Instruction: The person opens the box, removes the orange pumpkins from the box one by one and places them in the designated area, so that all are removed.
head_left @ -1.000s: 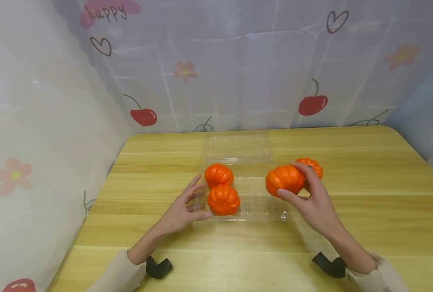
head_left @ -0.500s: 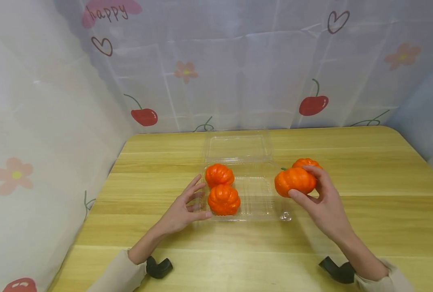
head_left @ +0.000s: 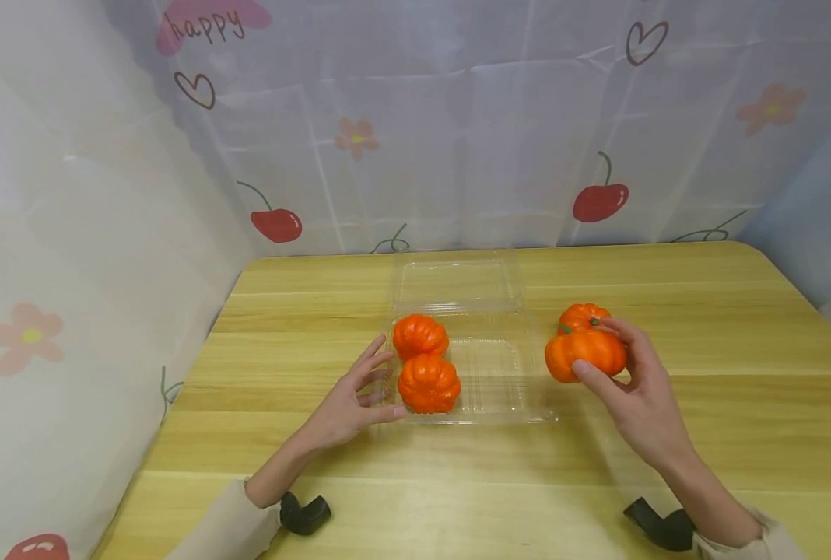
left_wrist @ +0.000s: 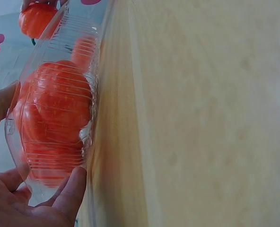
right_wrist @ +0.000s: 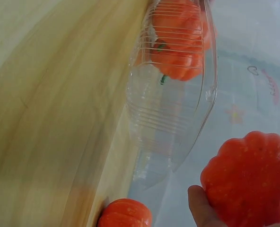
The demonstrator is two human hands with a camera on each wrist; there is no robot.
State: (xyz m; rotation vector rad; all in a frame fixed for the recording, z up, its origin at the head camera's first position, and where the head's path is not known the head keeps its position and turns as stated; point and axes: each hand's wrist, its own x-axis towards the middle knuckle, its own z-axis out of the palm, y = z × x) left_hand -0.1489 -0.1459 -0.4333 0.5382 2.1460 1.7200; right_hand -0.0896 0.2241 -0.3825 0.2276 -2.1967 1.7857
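My right hand [head_left: 636, 397] holds a small orange pumpkin [head_left: 583, 355], with the thumb on its near side and the fingers behind. In the right wrist view this pumpkin [right_wrist: 248, 177] appears raised off the table. Another pumpkin [head_left: 583, 316] lies on the table just behind it, partly hidden. Two more, a rear pumpkin [head_left: 420, 337] and a front pumpkin [head_left: 429, 383], sit in the left half of a clear plastic clamshell container [head_left: 489, 381]. At the container's left end, my left hand [head_left: 348, 404] touches the wall with spread, relaxed fingers; the left wrist view shows its thumb [left_wrist: 74, 191] against the side.
The container's transparent lid [head_left: 457, 281] lies folded back towards the rear edge of the wooden table [head_left: 303, 311]. A printed curtain [head_left: 429, 155] hangs behind and at the sides. Dark curved pieces [head_left: 306, 515] sit at both wrists.
My right hand has shifted to the right with its pumpkin, away from the container, and the pumpkin behind shows more of its left side and stem. The left hand has stayed put.
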